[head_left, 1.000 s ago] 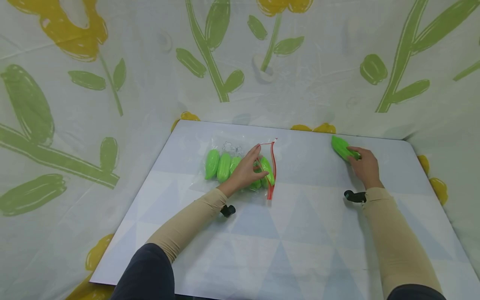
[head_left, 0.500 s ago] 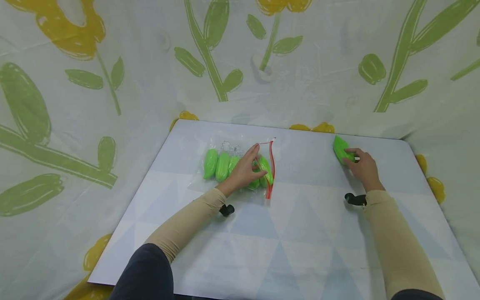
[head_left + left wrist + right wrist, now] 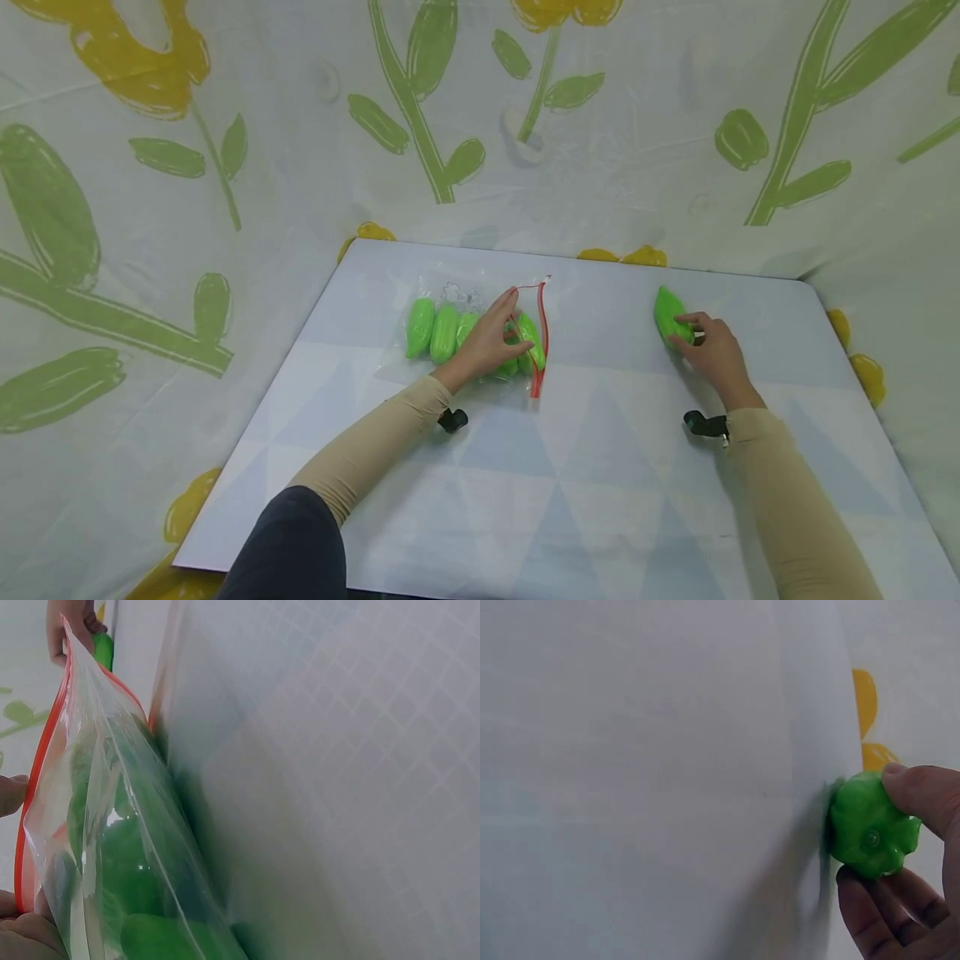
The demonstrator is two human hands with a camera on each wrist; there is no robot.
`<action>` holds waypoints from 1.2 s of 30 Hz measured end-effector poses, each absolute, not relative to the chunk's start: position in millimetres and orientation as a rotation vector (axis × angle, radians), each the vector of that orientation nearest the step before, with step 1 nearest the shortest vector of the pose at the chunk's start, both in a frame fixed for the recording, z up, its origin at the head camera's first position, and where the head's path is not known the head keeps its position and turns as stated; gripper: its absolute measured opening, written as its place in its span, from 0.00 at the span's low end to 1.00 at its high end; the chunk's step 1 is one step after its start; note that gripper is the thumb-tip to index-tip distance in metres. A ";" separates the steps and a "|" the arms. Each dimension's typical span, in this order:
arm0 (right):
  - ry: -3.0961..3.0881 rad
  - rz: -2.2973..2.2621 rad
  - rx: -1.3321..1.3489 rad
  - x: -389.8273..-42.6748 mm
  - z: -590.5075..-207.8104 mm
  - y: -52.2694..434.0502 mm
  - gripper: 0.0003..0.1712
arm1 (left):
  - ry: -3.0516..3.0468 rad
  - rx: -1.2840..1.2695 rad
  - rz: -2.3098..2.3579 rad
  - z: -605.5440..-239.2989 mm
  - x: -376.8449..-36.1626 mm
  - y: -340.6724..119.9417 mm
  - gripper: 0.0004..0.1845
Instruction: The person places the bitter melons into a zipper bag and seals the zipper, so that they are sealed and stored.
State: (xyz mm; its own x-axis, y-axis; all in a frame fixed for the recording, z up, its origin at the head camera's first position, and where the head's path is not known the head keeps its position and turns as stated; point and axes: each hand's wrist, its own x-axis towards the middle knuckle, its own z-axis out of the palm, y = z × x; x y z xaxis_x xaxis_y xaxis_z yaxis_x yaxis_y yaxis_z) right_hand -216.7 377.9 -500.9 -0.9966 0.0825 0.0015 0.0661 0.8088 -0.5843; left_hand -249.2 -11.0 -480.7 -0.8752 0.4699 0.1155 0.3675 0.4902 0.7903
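Note:
A clear zip bag [image 3: 468, 367] with a red zip edge [image 3: 545, 333] lies toward the back left of the table. Several bright green, elongated, ridged toy vegetables [image 3: 445, 332] are inside it. My left hand [image 3: 486, 340] holds the bag at its gaping mouth, thumb by the red rim [image 3: 39, 757] in the left wrist view. To the right, my right hand [image 3: 712, 350] grips one loose green toy vegetable [image 3: 667, 315], pointed at its far end, between thumb and fingers. Its lobed near end [image 3: 870, 832] shows in the right wrist view; its exact kind is unclear.
The white table [image 3: 600, 517] has pale blue triangles. Behind and beside it hangs a white curtain [image 3: 637, 167] with green leaves and yellow flowers. Black wrist cameras [image 3: 705, 423] stick out beneath both wrists.
My right hand has moved slightly left and toward me with the green toy vegetable, whose far tip now points more straight ahead. My left hand and the bag look still.

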 end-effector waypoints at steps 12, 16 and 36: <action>-2.995 0.972 -0.096 -187.5 -506.8 357.6 0.31 | 2.603 0.728 1.338 -481.1 -247.9 -9.9 0.50; -2.985 0.979 -0.042 -178.0 -507.6 350.6 0.30 | 2.604 0.734 1.347 -482.1 -248.1 -10.2 0.50; -3.034 1.028 0.067 -159.9 -507.9 324.1 0.30 | 2.630 0.754 1.340 -481.9 -249.7 -10.1 0.50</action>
